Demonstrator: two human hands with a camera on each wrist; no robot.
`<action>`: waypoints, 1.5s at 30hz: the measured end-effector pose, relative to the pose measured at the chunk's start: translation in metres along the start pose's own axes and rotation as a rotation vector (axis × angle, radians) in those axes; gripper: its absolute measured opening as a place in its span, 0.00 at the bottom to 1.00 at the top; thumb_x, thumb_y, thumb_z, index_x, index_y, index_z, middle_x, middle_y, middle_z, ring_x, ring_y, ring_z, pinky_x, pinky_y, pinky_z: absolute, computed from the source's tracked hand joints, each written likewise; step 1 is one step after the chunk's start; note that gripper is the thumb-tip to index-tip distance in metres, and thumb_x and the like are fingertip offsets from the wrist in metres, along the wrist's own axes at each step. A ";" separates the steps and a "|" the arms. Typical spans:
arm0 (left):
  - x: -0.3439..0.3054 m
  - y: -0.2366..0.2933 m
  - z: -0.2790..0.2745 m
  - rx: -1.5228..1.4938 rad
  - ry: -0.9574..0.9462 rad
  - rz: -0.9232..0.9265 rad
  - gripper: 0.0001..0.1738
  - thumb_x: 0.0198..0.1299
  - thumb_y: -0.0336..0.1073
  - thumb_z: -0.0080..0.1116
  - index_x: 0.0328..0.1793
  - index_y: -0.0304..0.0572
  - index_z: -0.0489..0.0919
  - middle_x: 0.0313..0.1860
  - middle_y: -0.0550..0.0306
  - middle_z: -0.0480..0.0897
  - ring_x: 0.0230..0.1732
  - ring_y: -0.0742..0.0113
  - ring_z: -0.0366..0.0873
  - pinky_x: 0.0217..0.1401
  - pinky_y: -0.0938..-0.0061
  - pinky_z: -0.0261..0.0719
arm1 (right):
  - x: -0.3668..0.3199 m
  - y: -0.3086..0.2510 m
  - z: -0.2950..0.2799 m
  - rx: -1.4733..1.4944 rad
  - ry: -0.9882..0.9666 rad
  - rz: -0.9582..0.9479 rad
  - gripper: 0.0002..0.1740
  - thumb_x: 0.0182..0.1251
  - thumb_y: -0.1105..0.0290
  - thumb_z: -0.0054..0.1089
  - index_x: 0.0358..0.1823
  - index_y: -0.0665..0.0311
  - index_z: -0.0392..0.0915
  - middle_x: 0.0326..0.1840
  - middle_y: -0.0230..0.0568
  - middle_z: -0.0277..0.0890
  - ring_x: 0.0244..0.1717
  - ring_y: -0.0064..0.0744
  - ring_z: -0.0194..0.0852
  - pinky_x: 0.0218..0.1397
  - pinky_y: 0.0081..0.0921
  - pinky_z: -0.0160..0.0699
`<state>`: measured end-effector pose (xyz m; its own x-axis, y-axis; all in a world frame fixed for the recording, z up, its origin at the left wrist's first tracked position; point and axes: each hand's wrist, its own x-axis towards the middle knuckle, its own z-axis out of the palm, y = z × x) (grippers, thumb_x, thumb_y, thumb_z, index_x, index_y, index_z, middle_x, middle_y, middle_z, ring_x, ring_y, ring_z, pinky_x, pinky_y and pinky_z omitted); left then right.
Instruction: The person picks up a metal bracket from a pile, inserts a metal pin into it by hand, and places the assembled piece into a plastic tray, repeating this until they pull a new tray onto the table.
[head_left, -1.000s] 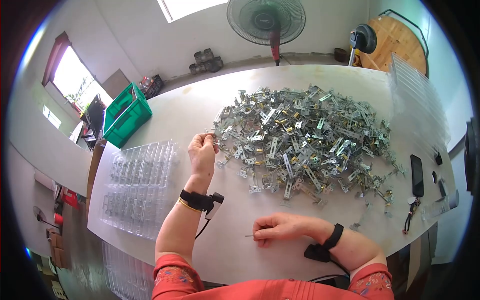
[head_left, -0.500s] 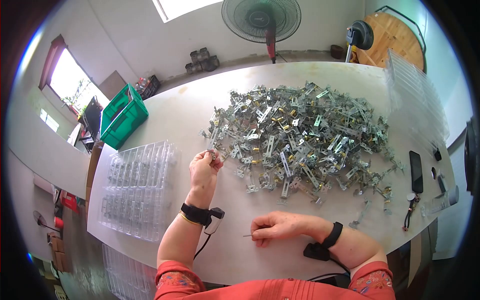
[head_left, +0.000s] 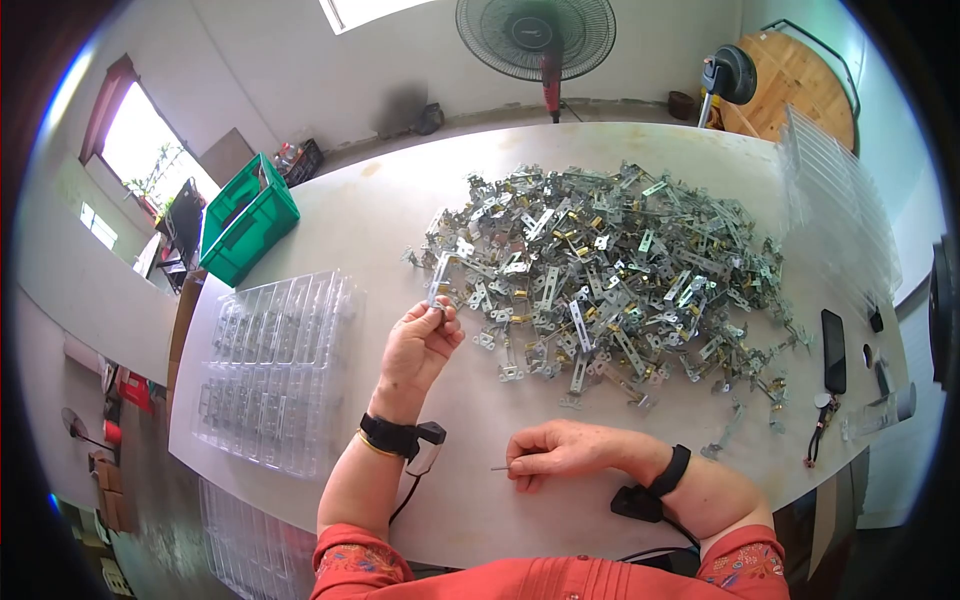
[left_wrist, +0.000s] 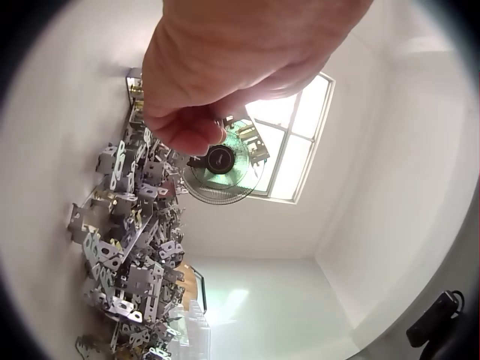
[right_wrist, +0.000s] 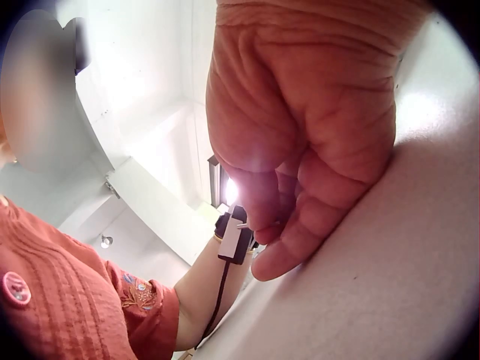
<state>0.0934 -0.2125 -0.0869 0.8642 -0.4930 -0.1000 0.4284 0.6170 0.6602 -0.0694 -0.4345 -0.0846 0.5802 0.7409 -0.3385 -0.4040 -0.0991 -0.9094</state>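
Observation:
My left hand (head_left: pixel 418 345) pinches a metal bracket (head_left: pixel 438 275) between thumb and fingers at the left edge of a large pile of metal brackets (head_left: pixel 600 270). In the left wrist view the hand (left_wrist: pixel 240 67) covers most of that bracket; part of it (left_wrist: pixel 256 142) shows beyond the fingertips. My right hand (head_left: pixel 565 452) rests on the table nearer the body, pinching a thin metal pin (head_left: pixel 499 468) that points left. The right wrist view shows the pin's tip (right_wrist: pixel 242 226) beside the curled fingers of the hand (right_wrist: pixel 300 127).
Clear plastic trays (head_left: pixel 270 390) holding metal parts lie on the left, with a green crate (head_left: pixel 250 225) behind them. Stacked clear trays (head_left: pixel 835 200), a phone (head_left: pixel 833 350) and a clear bottle (head_left: pixel 880 412) are on the right. A fan (head_left: pixel 537 35) stands beyond the table.
My left hand has drawn back from the pile's edge toward the body and slightly right, and a bracket now stands up from its fingertips. The right hand keeps its place with the pin.

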 end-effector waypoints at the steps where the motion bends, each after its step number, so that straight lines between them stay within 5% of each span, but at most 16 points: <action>1: -0.001 -0.002 0.002 -0.001 0.000 -0.001 0.06 0.73 0.26 0.52 0.52 0.37 0.77 0.39 0.56 0.81 0.37 0.69 0.77 0.47 0.69 0.79 | 0.000 0.000 0.000 0.007 0.004 -0.001 0.14 0.77 0.63 0.54 0.46 0.69 0.79 0.41 0.38 0.83 0.44 0.26 0.84 0.50 0.25 0.84; 14: -0.016 -0.040 0.021 0.145 -0.154 -0.028 0.07 0.75 0.31 0.53 0.53 0.37 0.78 0.41 0.55 0.83 0.40 0.69 0.81 0.47 0.70 0.82 | -0.017 -0.018 -0.007 0.053 -0.030 -0.067 0.12 0.79 0.63 0.57 0.49 0.66 0.78 0.45 0.35 0.82 0.45 0.22 0.82 0.50 0.22 0.82; 18: -0.020 -0.038 0.022 0.163 -0.163 -0.073 0.07 0.74 0.30 0.53 0.53 0.37 0.77 0.41 0.55 0.82 0.41 0.67 0.80 0.48 0.70 0.81 | -0.040 -0.049 -0.006 0.131 0.269 -0.310 0.06 0.79 0.68 0.55 0.48 0.62 0.78 0.44 0.31 0.80 0.41 0.18 0.78 0.44 0.20 0.79; 20: -0.020 -0.039 0.019 0.166 -0.189 -0.067 0.07 0.74 0.31 0.54 0.53 0.37 0.76 0.41 0.55 0.82 0.40 0.67 0.80 0.48 0.70 0.81 | -0.042 -0.053 -0.007 0.050 0.705 -0.582 0.04 0.79 0.71 0.56 0.48 0.62 0.78 0.47 0.31 0.78 0.42 0.17 0.78 0.44 0.18 0.78; 21: -0.020 -0.039 0.019 0.174 -0.220 -0.072 0.08 0.74 0.32 0.54 0.53 0.37 0.76 0.40 0.55 0.82 0.40 0.67 0.81 0.48 0.70 0.81 | -0.042 -0.053 -0.011 0.045 0.697 -0.581 0.04 0.79 0.71 0.56 0.48 0.62 0.78 0.47 0.31 0.78 0.42 0.17 0.78 0.44 0.18 0.78; 23: -0.022 -0.039 0.022 0.190 -0.236 -0.078 0.08 0.74 0.33 0.54 0.54 0.37 0.76 0.40 0.55 0.82 0.40 0.67 0.81 0.48 0.70 0.80 | -0.038 -0.050 -0.019 -0.229 0.998 -0.715 0.04 0.78 0.73 0.56 0.48 0.62 0.77 0.48 0.31 0.78 0.41 0.16 0.78 0.44 0.18 0.79; 30: -0.025 -0.041 0.024 0.313 -0.246 -0.067 0.09 0.74 0.34 0.56 0.54 0.37 0.77 0.42 0.56 0.83 0.41 0.68 0.81 0.49 0.72 0.79 | -0.038 -0.049 -0.018 -0.075 0.838 -0.553 0.04 0.78 0.73 0.56 0.48 0.63 0.77 0.46 0.30 0.79 0.43 0.17 0.79 0.45 0.19 0.81; 41: -0.026 -0.036 0.030 0.550 -0.286 -0.025 0.12 0.74 0.36 0.55 0.55 0.35 0.79 0.43 0.59 0.83 0.42 0.72 0.79 0.51 0.75 0.77 | -0.027 -0.048 -0.019 -0.150 0.947 -0.544 0.04 0.79 0.72 0.54 0.46 0.65 0.76 0.39 0.30 0.79 0.39 0.20 0.82 0.43 0.20 0.83; 45: -0.029 -0.033 0.041 0.621 -0.253 0.091 0.14 0.74 0.34 0.53 0.58 0.33 0.79 0.49 0.57 0.84 0.50 0.71 0.80 0.58 0.73 0.77 | -0.023 -0.049 -0.016 -0.145 0.959 -0.540 0.05 0.80 0.71 0.53 0.46 0.66 0.76 0.38 0.31 0.79 0.38 0.20 0.82 0.43 0.20 0.83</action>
<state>0.0434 -0.2433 -0.0752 0.7693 -0.6304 0.1038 0.0604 0.2336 0.9705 -0.0520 -0.4572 -0.0365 0.9871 -0.1046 0.1213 0.1175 -0.0418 -0.9922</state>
